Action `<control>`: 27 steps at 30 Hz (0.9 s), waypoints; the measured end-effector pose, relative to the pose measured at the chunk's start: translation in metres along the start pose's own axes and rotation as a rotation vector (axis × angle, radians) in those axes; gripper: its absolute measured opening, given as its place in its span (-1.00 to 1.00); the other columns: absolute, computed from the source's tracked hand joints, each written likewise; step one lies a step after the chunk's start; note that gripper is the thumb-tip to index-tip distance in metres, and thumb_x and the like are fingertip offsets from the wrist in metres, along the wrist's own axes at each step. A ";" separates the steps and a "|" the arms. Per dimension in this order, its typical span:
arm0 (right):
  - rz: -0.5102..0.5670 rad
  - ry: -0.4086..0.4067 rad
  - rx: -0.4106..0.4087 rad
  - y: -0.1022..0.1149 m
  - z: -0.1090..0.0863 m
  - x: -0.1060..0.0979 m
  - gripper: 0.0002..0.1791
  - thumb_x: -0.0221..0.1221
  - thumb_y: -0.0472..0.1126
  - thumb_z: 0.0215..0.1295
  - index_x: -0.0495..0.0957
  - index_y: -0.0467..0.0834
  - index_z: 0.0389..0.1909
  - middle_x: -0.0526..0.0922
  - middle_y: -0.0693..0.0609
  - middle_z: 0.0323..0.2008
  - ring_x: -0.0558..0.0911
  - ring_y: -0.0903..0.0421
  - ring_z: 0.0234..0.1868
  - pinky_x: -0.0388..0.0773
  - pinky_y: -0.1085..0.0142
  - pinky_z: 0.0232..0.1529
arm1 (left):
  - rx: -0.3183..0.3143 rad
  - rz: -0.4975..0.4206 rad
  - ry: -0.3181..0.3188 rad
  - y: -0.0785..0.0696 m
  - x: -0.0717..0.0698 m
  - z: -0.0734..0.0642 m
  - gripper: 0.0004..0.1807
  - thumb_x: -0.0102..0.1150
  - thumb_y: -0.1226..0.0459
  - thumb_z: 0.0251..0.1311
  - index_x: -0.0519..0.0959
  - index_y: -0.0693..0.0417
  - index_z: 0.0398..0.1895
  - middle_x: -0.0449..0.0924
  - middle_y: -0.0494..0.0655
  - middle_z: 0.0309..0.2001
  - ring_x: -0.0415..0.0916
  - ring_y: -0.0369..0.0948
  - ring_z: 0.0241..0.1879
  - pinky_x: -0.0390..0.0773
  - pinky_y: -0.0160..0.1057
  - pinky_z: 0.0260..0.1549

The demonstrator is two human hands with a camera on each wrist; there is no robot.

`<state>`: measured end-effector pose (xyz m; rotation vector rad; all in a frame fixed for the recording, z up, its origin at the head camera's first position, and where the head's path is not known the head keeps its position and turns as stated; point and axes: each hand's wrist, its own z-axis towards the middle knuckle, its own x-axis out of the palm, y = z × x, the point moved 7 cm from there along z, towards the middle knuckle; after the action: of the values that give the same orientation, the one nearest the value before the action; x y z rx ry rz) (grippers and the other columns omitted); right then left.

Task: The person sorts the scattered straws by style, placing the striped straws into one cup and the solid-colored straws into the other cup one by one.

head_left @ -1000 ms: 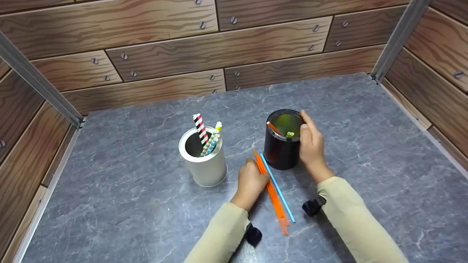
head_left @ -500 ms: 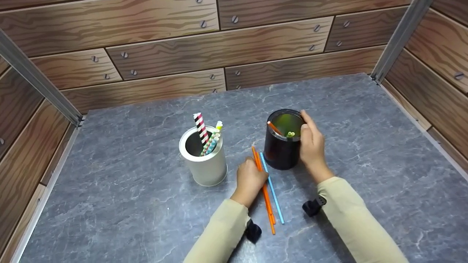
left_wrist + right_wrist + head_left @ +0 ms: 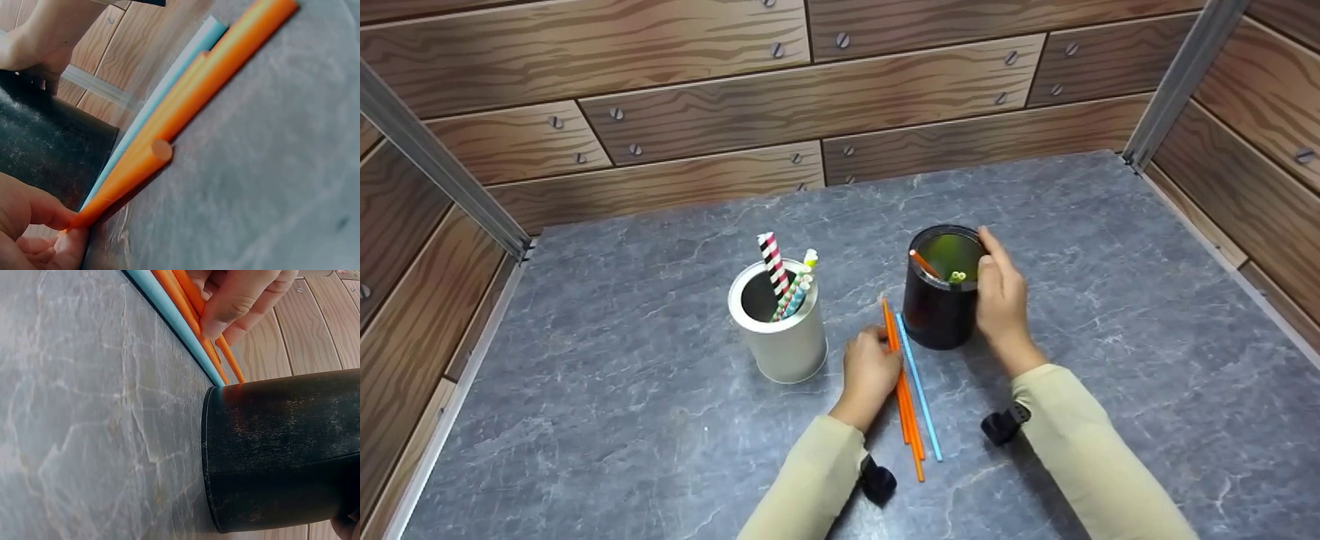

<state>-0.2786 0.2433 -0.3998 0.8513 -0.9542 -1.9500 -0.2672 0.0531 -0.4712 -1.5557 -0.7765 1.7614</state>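
Note:
My left hand pinches an orange straw between thumb and fingers, low over the table. More orange straws lie close against it. Along their right side, a blue straw rests on the table, apart from my fingers. My right hand holds the right side of an upright black cup, its index finger up at the rim. Inside that cup are an orange straw and green-yellow straw ends. In the right wrist view, my left thumb and fingers grip near the straws' far ends.
A white cup stands left of my left hand, holding several patterned straws. Wood-patterned walls enclose the grey marbled table at the back and sides.
The straws' near ends have swung left, and the orange straws have spread apart a little. My left hand has shifted slightly left. My right hand and both cups stay put.

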 end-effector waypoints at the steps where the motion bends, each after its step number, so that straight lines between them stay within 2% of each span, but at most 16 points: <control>1: 0.001 -0.001 0.000 0.000 0.000 0.000 -0.54 -0.21 -0.29 0.36 0.33 -0.31 0.24 0.37 -0.15 0.25 0.29 0.03 0.31 0.13 0.34 0.34 | -0.005 -0.010 0.003 0.001 0.000 0.000 -0.71 0.20 0.45 -0.20 0.62 0.27 -0.28 0.55 -0.11 -0.61 0.43 -0.21 -0.57 0.45 -0.35 -0.53; 10: 0.005 -0.007 0.003 0.000 0.000 0.000 -0.54 -0.22 -0.30 0.35 0.34 -0.30 0.23 0.38 -0.15 0.25 0.30 0.01 0.31 0.13 0.33 0.34 | -0.088 -0.188 0.023 0.010 0.000 0.002 -0.71 0.17 0.51 -0.20 0.62 0.27 -0.29 0.48 -0.17 -0.63 0.35 -0.33 -0.63 0.43 -0.43 -0.58; 14: 0.006 -0.006 0.008 0.000 0.000 0.000 -0.54 -0.22 -0.30 0.35 0.34 -0.30 0.23 0.38 -0.14 0.25 0.30 0.02 0.31 0.13 0.34 0.34 | -0.137 -0.317 0.023 0.014 0.000 0.003 -0.70 0.10 0.54 -0.20 0.62 0.30 -0.29 0.43 -0.18 -0.64 0.33 -0.35 -0.69 0.43 -0.44 -0.67; 22: 0.008 -0.004 -0.004 0.001 0.000 0.000 -0.53 -0.21 -0.30 0.35 0.33 -0.31 0.24 0.37 -0.16 0.25 0.30 0.01 0.31 0.13 0.33 0.34 | -0.250 -0.600 0.035 0.018 0.004 0.001 -0.64 0.05 0.58 -0.15 0.59 0.37 -0.18 0.39 -0.16 -0.57 0.32 -0.33 -0.70 0.42 -0.46 -0.70; 27: 0.001 -0.006 -0.001 0.001 0.000 0.000 -0.54 -0.21 -0.30 0.35 0.34 -0.30 0.23 0.38 -0.15 0.25 0.30 0.02 0.31 0.13 0.34 0.34 | -0.253 -0.688 0.023 0.013 0.001 0.002 -0.62 0.04 0.58 -0.13 0.58 0.38 -0.14 0.39 -0.16 -0.53 0.33 -0.33 -0.65 0.42 -0.45 -0.65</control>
<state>-0.2781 0.2433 -0.3992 0.8447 -0.9573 -1.9525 -0.2699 0.0458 -0.4820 -1.2371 -1.3681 1.1669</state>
